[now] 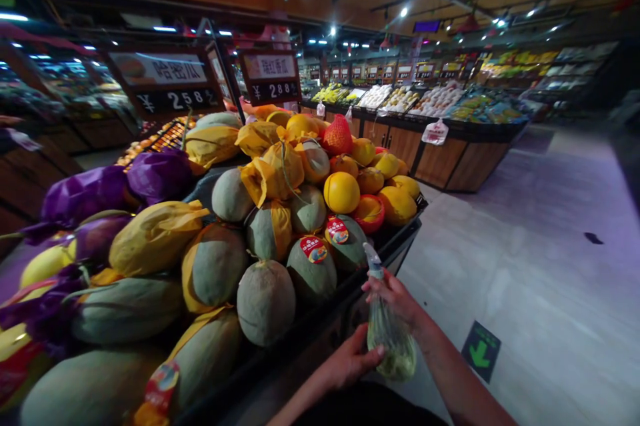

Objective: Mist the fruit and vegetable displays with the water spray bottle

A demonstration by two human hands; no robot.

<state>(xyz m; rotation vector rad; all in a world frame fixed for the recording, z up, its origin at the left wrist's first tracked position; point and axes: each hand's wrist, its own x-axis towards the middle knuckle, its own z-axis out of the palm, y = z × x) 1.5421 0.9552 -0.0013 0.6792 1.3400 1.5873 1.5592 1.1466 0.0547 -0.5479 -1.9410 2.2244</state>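
Note:
My right hand (395, 294) is closed around the twisted neck of a clear plastic bag (390, 339) holding pale green produce. The bag hangs in front of the dark edge of a fruit display stand (400, 239). My left hand (353, 363) rests its fingers against the lower side of the bag. Green-grey melons (265, 299), some with red stickers or yellow wrapping, are piled just left of my hands. Round yellow fruits (341, 191) lie at the far end of the pile.
Purple-wrapped melons (160, 173) sit at the left. Price signs (165, 83) stand above the pile. More wooden produce stands (450, 153) line the back. Grey floor (540, 266) stretches to the right, with a green arrow sticker (480, 351) near my right arm.

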